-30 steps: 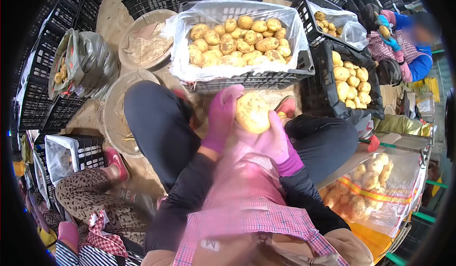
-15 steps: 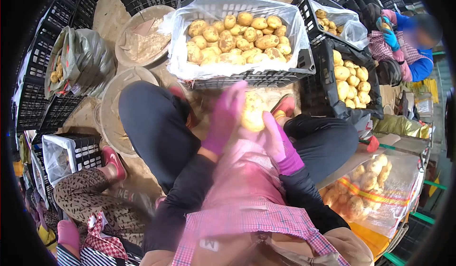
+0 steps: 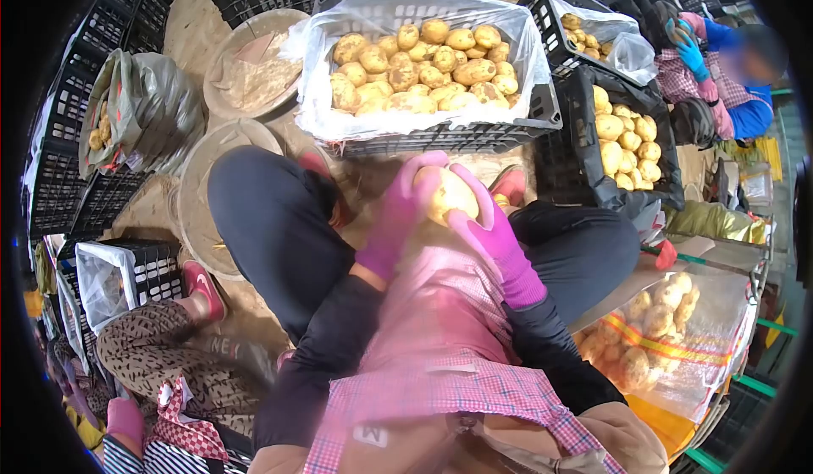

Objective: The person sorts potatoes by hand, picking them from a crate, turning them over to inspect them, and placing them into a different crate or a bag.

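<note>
A large pale-yellow potato is held between both hands above my lap. My left hand, in a pink-purple glove and a little blurred, curves round its left side with the fingertips over the top. On the right side, my right hand, gloved alike, grips it with the thumb below and the fingers over the upper edge. Just beyond stands a black crate lined with white plastic film, holding many potatoes, some with brown soil patches.
At the right is a black-lined crate of potatoes, with a clear bag of potatoes nearer me. Round basins and a grey-green sack stand left. A person in blue gloves sits upper right; another person's patterned leg is lower left.
My left hand has moved from beside the potato onto its left side. My right hand has shifted its grip, fingers now over the top, and the potato sits slightly higher.
</note>
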`<control>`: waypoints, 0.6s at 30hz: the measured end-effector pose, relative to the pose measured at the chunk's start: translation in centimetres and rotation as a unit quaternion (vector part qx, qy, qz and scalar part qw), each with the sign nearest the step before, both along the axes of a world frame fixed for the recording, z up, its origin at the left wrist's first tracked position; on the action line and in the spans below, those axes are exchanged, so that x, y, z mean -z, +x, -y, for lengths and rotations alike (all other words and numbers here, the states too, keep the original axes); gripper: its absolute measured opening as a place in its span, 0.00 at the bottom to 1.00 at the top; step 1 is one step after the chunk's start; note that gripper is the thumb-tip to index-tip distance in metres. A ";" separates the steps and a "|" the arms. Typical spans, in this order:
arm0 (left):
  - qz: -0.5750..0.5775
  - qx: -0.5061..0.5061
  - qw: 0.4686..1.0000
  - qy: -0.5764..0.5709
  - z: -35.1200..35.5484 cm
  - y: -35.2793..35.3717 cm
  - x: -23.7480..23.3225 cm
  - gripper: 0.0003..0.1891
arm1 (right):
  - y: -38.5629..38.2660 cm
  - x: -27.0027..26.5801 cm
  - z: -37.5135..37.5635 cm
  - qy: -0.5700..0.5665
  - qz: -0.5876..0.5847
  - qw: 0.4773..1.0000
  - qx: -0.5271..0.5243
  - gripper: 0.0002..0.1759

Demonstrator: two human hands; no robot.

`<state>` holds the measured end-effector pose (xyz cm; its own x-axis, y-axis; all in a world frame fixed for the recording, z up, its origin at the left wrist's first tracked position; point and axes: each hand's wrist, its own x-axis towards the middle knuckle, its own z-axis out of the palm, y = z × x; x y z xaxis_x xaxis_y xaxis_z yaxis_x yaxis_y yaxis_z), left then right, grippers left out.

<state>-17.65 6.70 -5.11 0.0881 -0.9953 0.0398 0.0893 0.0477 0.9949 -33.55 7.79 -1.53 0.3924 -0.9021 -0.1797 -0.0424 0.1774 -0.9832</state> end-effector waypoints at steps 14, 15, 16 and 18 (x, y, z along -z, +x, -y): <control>-0.056 -0.001 0.998 0.026 -0.6 -0.2 0.5 0.15 | 0.2 1.4 -0.8 -0.157 -0.123 0.979 0.034 0.33; -0.132 0.002 0.989 0.070 -0.7 -0.6 1.2 0.16 | 0.0 1.4 -0.9 -0.145 -0.141 0.978 0.039 0.31; -0.118 -0.011 0.990 0.070 -0.8 -0.9 1.7 0.16 | -0.1 1.5 -0.9 -0.134 -0.159 0.977 0.044 0.29; -0.090 -0.035 0.993 0.071 -1.2 -1.2 2.4 0.15 | -1.6 3.0 -0.3 -0.169 -0.255 0.952 -0.011 0.27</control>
<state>-18.86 7.95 -7.47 0.1498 -0.9811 -0.1225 0.2677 -0.0790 0.9603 -35.16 8.05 -4.56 0.3521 -0.9345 -0.0521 -0.5293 -0.1529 -0.8345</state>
